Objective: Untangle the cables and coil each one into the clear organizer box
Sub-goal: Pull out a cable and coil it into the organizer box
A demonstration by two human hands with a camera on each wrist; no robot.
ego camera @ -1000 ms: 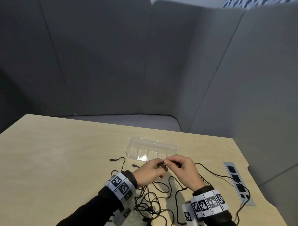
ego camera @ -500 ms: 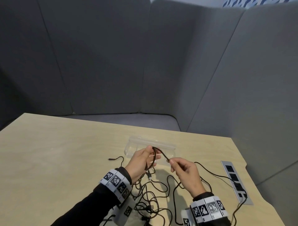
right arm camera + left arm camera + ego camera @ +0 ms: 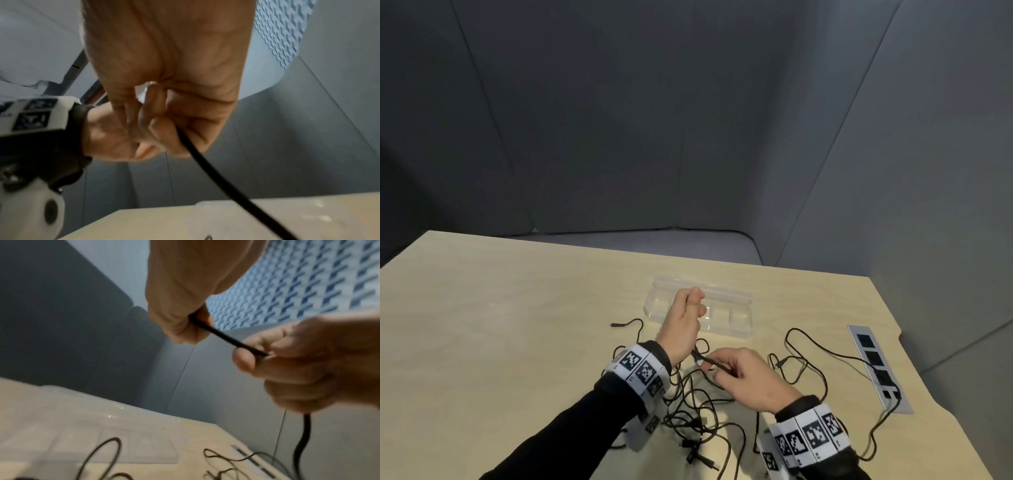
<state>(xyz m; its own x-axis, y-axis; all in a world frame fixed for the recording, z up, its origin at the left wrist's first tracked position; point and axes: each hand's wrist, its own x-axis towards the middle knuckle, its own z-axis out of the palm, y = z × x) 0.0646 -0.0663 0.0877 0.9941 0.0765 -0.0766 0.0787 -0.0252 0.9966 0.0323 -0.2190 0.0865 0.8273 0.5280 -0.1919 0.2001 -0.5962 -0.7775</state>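
Two hands hold one black cable taut above a tangle on a table.

The left hand (image 3: 683, 322) is raised at 12 o'clock with its fingers curled round the cable (image 3: 226, 338); the right hand (image 3: 748, 377) pinches it lower down, at 4 o'clock from the left. The clear box (image 3: 739, 320) lies crosswise just beyond and partly behind the left hand, the nearer one. The tangle (image 3: 695, 411) sits at 6 o'clock. Which strand belongs to which cable is unclear, and the box's contents are hard to make out.
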